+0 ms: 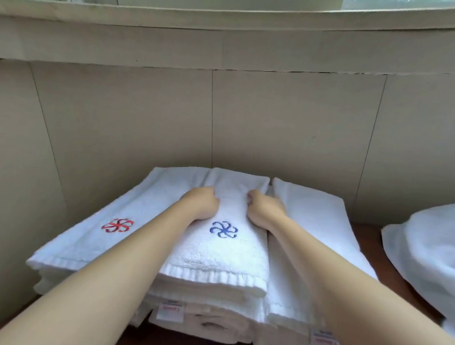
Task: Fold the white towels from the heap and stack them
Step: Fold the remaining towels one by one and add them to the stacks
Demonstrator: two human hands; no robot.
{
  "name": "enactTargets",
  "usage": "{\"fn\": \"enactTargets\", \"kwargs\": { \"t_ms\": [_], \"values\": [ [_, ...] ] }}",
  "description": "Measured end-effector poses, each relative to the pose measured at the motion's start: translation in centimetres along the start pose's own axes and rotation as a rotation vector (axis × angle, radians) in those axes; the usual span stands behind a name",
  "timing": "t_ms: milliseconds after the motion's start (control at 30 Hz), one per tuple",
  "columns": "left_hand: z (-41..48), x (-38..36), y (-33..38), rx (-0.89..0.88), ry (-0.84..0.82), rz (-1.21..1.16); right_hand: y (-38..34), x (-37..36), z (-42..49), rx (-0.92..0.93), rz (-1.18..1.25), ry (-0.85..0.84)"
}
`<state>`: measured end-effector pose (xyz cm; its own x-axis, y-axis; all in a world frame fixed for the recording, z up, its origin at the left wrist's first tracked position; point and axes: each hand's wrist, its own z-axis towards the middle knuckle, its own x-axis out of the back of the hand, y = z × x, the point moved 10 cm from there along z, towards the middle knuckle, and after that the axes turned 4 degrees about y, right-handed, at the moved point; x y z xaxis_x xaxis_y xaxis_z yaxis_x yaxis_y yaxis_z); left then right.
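A folded white towel with a blue embroidered flower [221, 254] lies on top of the stack of folded white towels [207, 317]. My left hand [202, 202] grips its left side and my right hand [264, 210] grips its right side, fingers curled into the cloth. To the left lies a folded towel with a red flower [116, 225]. Another folded white towel [317, 217] lies to the right of the stack top. The heap of unfolded white towels [434, 254] sits at the far right.
A beige tiled wall [224, 118] stands right behind the stack, with a window ledge [230, 20] above it. Dark wooden tabletop [368, 242] shows between the stack and the heap. Labels hang from the lower towels at the front.
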<state>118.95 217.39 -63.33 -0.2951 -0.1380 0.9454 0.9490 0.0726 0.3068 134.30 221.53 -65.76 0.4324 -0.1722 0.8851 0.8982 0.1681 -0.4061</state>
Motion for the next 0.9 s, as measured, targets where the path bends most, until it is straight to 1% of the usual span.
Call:
{"fn": "enactTargets", "kwargs": {
  "t_ms": [167,267,333,433,467,533,667,767,833,900],
  "values": [
    [-5.4,0.9,-1.0,-0.001,-0.084,0.149,-1.4,1.4,-3.9,0.011,0.009,-0.001],
    [-9.0,1.5,-2.2,0.031,-0.121,0.232,-2.5,1.3,-7.6,0.022,-0.163,-0.138],
    [-11.4,1.8,-3.1,0.057,-0.096,0.265,-3.6,1.0,-10.7,0.080,-0.238,-0.175],
    [-15.0,1.5,-3.1,0.058,-0.018,0.376,-5.3,0.7,-15.3,0.205,-0.130,-0.192],
    [-16.2,1.3,-2.9,0.055,-0.001,0.419,-5.5,0.6,-16.6,0.219,-0.096,-0.218],
    [-18.1,1.2,-2.7,0.065,0.009,0.457,-5.4,1.0,-18.9,0.250,-0.105,-0.285],
    [-21.4,2.6,-2.8,0.058,-0.025,0.492,-4.7,3.0,-24.2,0.325,-0.209,-0.422],
    [-23.3,4.7,-1.8,0.040,-0.047,0.496,-2.9,5.3,-28.0,0.359,-0.322,-0.517],
    [-24.8,5.9,-0.7,0.024,-0.032,0.433,-1.0,7.2,-30.6,0.360,-0.424,-0.587],
    [-26.6,6.7,1.1,-0.003,0.007,0.342,1.1,9.4,-33.3,0.353,-0.501,-0.619]
  ]
}}
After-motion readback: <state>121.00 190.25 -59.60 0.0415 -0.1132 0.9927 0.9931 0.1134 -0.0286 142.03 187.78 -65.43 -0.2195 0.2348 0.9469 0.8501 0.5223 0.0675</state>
